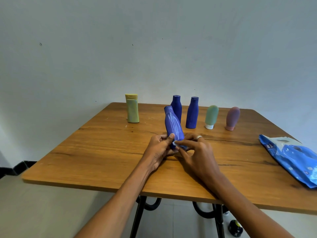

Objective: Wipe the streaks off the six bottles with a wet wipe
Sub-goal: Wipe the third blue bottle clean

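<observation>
On a wooden tabletop [103,152] before a pale wall, our left hand [158,150] grips the streaked blue bottle [173,126] by its base, tilted. Our right hand [195,153] pinches a small white wipe [174,143] against it. Five bottles stand behind; a blue wipe pack [295,157] lies right.

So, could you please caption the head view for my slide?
Both hands, left and right, hold a streaked blue bottle over the table; five bottles stand behind.
</observation>
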Demonstrator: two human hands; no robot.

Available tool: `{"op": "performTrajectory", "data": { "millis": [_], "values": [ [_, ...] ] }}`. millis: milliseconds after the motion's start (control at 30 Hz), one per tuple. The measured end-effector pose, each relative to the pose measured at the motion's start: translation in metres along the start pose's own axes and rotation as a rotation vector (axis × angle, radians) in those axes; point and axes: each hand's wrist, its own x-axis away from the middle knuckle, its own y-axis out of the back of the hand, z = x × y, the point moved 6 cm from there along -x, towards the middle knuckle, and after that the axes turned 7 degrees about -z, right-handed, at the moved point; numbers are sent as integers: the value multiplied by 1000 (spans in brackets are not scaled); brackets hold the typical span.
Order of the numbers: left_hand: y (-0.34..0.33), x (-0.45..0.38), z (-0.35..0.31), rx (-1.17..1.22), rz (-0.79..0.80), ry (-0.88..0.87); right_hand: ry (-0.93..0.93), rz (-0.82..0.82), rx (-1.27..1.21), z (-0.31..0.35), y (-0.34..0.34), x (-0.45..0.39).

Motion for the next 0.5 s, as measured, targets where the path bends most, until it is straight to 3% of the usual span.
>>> {"op": "performTrajectory", "data": {
  "millis": [300,500],
  "values": [
    [-3,3,-4,-117,-40,-51,114,161,143,8,-14,1],
    [2,4,-6,-54,-94,-67,-39,-65,-49,2,5,-1]
  ]
}}
